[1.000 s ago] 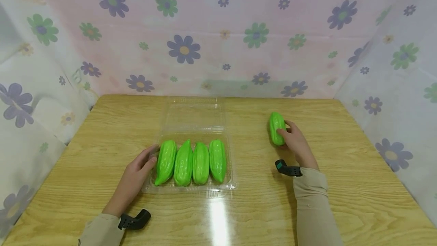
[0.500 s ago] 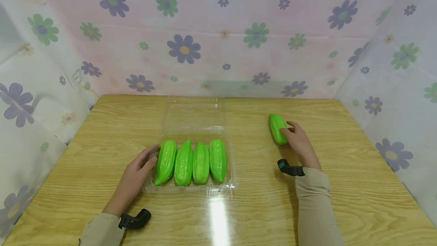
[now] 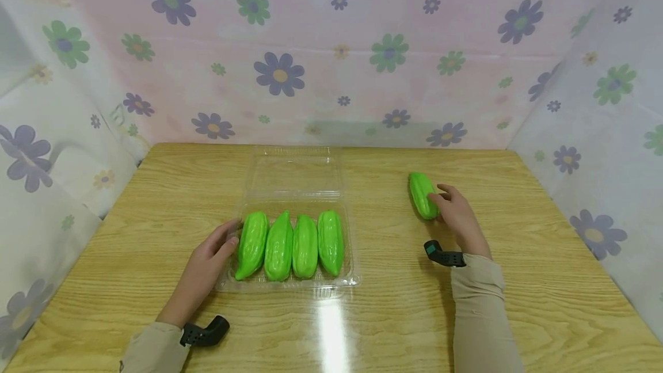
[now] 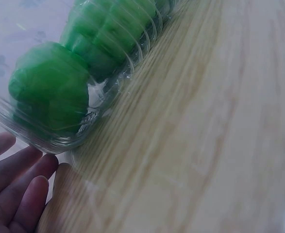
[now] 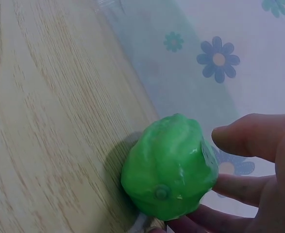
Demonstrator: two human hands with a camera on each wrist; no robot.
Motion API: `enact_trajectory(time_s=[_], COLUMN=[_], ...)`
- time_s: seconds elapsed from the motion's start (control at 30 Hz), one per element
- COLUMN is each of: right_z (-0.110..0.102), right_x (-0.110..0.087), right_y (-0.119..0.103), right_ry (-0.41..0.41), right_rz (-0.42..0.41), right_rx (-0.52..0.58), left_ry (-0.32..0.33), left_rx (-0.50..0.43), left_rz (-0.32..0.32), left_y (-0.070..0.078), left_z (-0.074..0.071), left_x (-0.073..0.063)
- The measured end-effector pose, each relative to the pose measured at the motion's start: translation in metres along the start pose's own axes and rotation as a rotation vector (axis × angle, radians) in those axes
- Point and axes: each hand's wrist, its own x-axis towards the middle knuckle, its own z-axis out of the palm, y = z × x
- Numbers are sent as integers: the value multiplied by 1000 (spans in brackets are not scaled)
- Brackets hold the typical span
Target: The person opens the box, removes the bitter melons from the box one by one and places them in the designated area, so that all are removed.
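Note:
In the head view a green bitter melon (image 3: 423, 195) with a ridged, glossy skin lies on the table at the right. My right hand (image 3: 457, 214) is close against its right side. The right wrist view shows the thumb (image 5: 251, 136) apart from the bitter melon (image 5: 169, 170), while other fingers are beside and partly behind it. Several more bitter melons (image 3: 278, 249) lie side by side in a clear plastic clamshell box (image 3: 350, 263), its lid (image 3: 295, 174) folded back. My left hand (image 3: 209, 258) rests with extended fingers (image 4: 30, 199) at the box's left wall.
The wooden table (image 3: 388, 315) carries the box left of centre. Flowered cloth (image 3: 321, 33) hangs behind the table and along both sides. A black wrist mount (image 3: 204, 332) sits on the left arm, and another mount (image 3: 442, 255) on the right.
The right hand has set the bitter melon down, loosened its hold and shifted slightly right. The melon now leans at a slant, top to the left. The left hand and the box stay put.

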Motion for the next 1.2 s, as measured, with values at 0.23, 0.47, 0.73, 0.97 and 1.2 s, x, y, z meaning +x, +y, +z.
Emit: enact_trajectory(time_s=[0.23, 0.47, 0.73, 0.97, 1.2], right_z=[0, -1, -4, -3, 3], right_x=[-1, -3, -4, -3, -5], right_y=[1, 1, -4, -9, -20], right_ry=[-2, 11, 110, 244, 288], right_rz=[-9, -15, -56, -83, -131], right_rx=[25, 30, 15, 35, 43], left_ry=[0, -6, -1, 2, 3], left_rx=[-5, -16, -5, -3, -5], left_rz=[3, 9, 22, 17, 11], left_y=[0, 0, 2, 3, 1], left_z=[0, 0, -1, 0, 0], left_x=[0, -1, 2, 1, 0])
